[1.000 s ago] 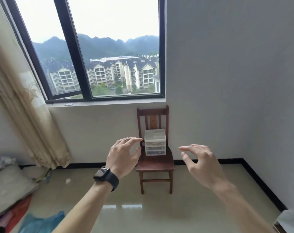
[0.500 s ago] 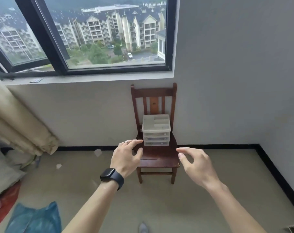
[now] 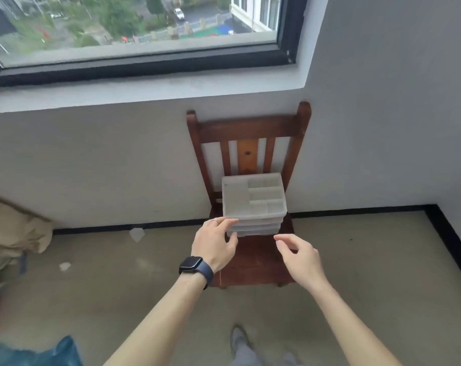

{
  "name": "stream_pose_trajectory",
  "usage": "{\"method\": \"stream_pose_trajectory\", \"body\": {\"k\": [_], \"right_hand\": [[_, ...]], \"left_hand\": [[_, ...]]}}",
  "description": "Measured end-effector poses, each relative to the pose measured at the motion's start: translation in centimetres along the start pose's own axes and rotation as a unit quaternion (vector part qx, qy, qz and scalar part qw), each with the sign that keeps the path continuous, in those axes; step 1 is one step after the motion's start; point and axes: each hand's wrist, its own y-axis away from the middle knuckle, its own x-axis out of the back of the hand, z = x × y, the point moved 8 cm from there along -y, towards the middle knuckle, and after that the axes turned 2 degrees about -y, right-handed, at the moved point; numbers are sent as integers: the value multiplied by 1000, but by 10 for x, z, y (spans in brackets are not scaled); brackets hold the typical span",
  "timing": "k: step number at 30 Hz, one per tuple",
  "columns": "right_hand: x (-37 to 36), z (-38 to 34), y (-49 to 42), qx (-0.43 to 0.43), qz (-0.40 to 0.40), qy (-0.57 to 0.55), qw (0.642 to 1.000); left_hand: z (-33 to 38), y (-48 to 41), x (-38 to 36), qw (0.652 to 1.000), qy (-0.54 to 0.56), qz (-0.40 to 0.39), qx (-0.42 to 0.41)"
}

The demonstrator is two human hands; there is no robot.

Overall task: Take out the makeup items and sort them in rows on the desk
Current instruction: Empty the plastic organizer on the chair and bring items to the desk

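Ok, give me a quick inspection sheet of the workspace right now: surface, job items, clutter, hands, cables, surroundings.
Surface: wooden chair against the wall, its seat serving as the stand; no desk in view.
Job's things: white drawer organiser on the seat, back against the backrest; no makeup items seen in its top tray; drawer contents cannot be told.
Clutter: pale scraps on the floor; blue bag at lower left.
Hands: left hand open at the organiser's front left corner, contact unclear; right hand open over the seat, apart from the organiser.
Cables: nothing seen.
Surroundings: window above the chair; curtain bunched at left.
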Motion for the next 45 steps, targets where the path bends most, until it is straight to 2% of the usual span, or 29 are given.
{"method": "stream_pose_trajectory", "body": {"k": [3,5,7,10,13,17,23,27,30,41,43,45], "right_hand": [[-38,35,-63,-94,-3,-106,990],[-63,61,-94,-162,1,-187,969],[-92,87,-122,-223,-2,-275,935],[-126,117,-152,-294,9,-415,861],[-149,133,-174,-321,31,-528,785],[-163,134,-197,-330,54,-609,720],[-177,133,-202,-347,68,-665,657],[-179,131,-203,-348,85,-706,612],[-183,131,-206,-343,89,-710,609],[-178,151,-182,-354,115,-657,656],[-175,156,-173,-355,107,-625,686],[-170,166,-167,-353,102,-550,750]], "left_hand": [[-29,-51,-34,999,-24,-21,-3],[-44,-76,-54,998,-48,-31,-14],[-61,-101,-78,996,-73,-33,-28],[-82,-130,-118,990,-119,-53,-57],[-94,-146,-149,982,-151,-67,-86],[-108,-155,-173,977,-178,-81,-89],[-110,-152,-184,987,-133,-67,-55],[-110,-153,-185,987,-140,-69,-33],[-110,-153,-184,986,-149,-75,-26],[-105,-152,-185,986,-142,-84,-2],[-105,-152,-186,986,-144,-81,-5],[-106,-152,-186,986,-148,-77,-8]]}}
